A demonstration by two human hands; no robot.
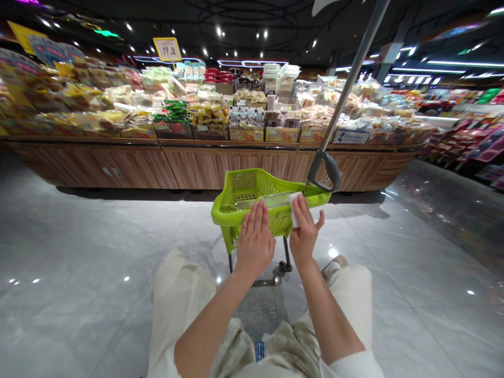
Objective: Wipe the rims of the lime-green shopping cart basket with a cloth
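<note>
A lime-green plastic shopping basket (252,199) on a wheeled stand stands just ahead of my legs, with a long grey pull handle (346,100) rising to the upper right. My left hand (255,239) is held flat, fingers together, in front of the basket's near rim. My right hand (304,231) pinches a small white paper wipe (294,209) upright beside it. A clear plastic packet (271,200) lies across the top of the basket, partly behind my left hand. I cannot tell whether my left hand touches it.
A long wood-fronted display counter (220,168) piled with packaged foods stands ahead, with a yellow price sign (167,49) above it. Shelves of packaged goods (460,126) line the right. Polished grey floor tiles (98,247) surround the basket.
</note>
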